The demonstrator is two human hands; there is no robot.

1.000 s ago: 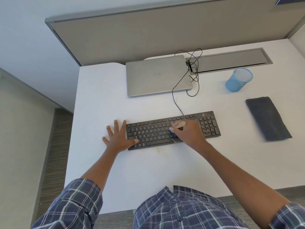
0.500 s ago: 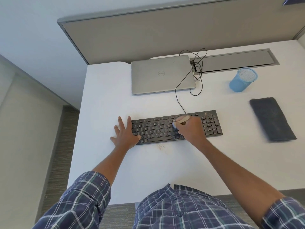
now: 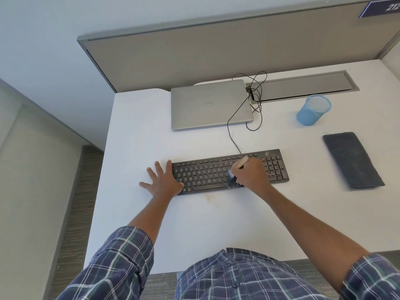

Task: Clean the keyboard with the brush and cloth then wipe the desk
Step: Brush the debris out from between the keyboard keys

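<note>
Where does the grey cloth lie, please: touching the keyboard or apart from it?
Apart. The head view shows bare desk between the cloth and the keyboard.

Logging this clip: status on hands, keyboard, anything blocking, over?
Right hand grips brush, bristles on keyboard. Left hand flat at its left end. Cloth lies apart, right. Nothing blocking.

One keyboard (image 3: 205, 174), one brush (image 3: 240, 163), one cloth (image 3: 352, 161) (right edge of the frame), one laptop (image 3: 210, 105), one mesh cup (image 3: 311, 111), one desk (image 3: 194, 224).
</note>
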